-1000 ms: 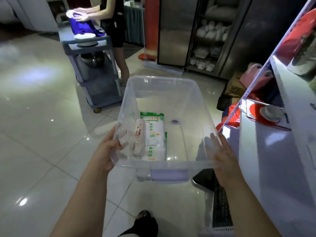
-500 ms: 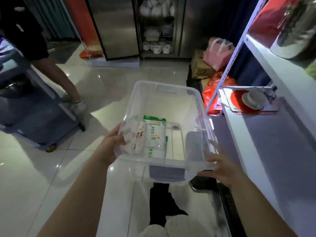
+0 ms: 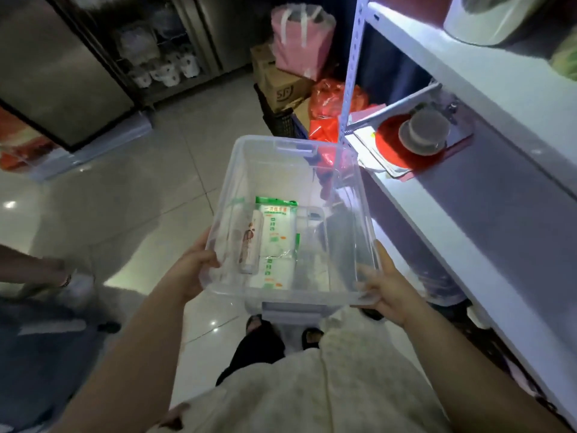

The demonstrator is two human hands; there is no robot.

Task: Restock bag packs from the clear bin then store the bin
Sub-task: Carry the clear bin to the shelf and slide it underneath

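Observation:
I carry a clear plastic bin in front of my body, above the floor. My left hand grips its near left corner and my right hand grips its near right corner. On the bin's bottom, at the left, lie green-and-white bag packs with a slim white roll beside them. The right half of the bin's bottom is bare. A white metal shelf runs along my right, close to the bin's right wall.
On the shelf board sit a red plate with a grey cup and papers. Past the shelf post stand cardboard boxes, a pink bag and red bags. A steel cabinet is at far left. Another person's foot is at left.
I have turned right with the bin toward the shelf. The other person and the cart have slid out to the left edge. Both hands keep their grip.

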